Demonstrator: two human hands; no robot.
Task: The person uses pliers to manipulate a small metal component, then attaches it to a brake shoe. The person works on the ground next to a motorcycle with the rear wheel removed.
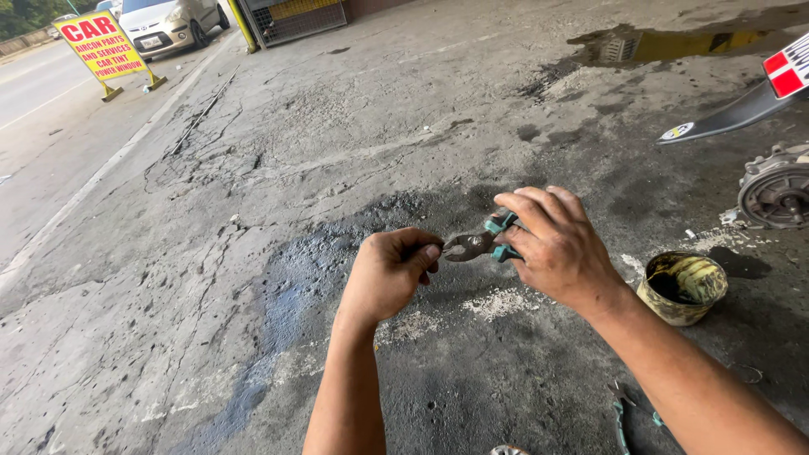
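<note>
At frame centre, pliers [477, 244] with teal grips are held above the stained concrete [253, 253]. The grips are clenched in the right hand [556, 248], fingers wrapped shut around them. The left hand [389, 271] is curled closed at the jaws, pinching something too small to be made out. A slip of the jaws could nip the left fingertips, or the small piece could be dropped. A grease tin [682, 287] stands lower right.

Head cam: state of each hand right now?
Left hand: closed in a pinch at the jaw tip of the pliers; what it pinches cannot be told.
Right hand: closed around the pliers' teal handles.
</note>
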